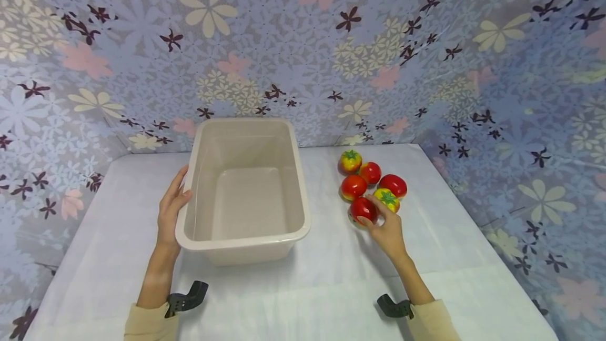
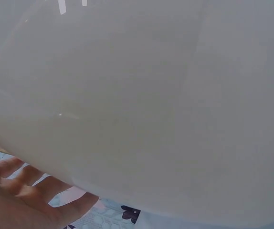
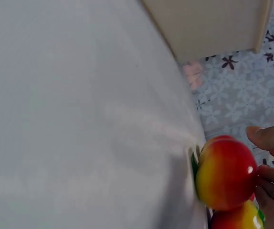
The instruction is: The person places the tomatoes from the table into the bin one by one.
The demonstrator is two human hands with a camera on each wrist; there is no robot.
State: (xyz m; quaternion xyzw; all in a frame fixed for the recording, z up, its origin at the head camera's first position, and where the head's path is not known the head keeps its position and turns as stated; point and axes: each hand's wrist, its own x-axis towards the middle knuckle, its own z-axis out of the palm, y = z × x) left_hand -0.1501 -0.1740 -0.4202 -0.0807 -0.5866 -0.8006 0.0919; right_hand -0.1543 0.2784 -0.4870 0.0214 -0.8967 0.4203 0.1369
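Observation:
A large beige plastic bin (image 1: 243,243) stands left of centre on the white-covered table. Along its outer left side lies my left hand (image 1: 171,209), fingers spread and fairly straight, tips against the wall and thumb by the rim; the left wrist view shows the bin's wall (image 2: 142,109) beside these fingers. My right hand (image 1: 389,230) reaches around a glossy red tomato (image 1: 363,209), the nearest of a group. In the right wrist view this tomato (image 3: 227,174) shows yellow and green at its underside; the fingers reach its side, while the thumb (image 3: 266,137) stands apart from it.
Several other tomatoes lie close by: a red one (image 1: 353,187), a yellow-red one with green leaves (image 1: 350,162), another leafy one (image 1: 388,200) beside my right hand, and a deep red one (image 1: 393,186). Flowered cloth (image 1: 284,57) hangs behind the table.

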